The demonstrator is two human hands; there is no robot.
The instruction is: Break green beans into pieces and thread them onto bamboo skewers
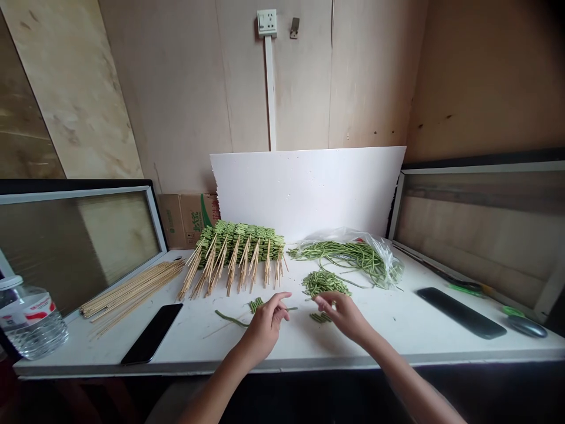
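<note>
Above the front middle of the white table point(371, 330) is my left hand point(266, 321), its index finger stretched out and the others curled loosely. Beside it lie a small group of green bean pieces point(255, 304) and a long bean point(230, 318). My right hand point(341, 312) is at the near edge of a pile of cut bean pieces point(324, 282), fingers bent; what its fingertips touch is hidden. A few pieces point(320, 317) lie just below it. Skewered beans point(241, 235) are stacked behind, their sticks pointing forward.
Bare skewers point(136, 288), a black phone point(152, 334) and a water bottle point(33, 318) are on the left. Long beans point(353, 254) spill from a plastic bag point(391, 265) at the back right. A dark flat object point(461, 312) and a mouse point(527, 325) lie right.
</note>
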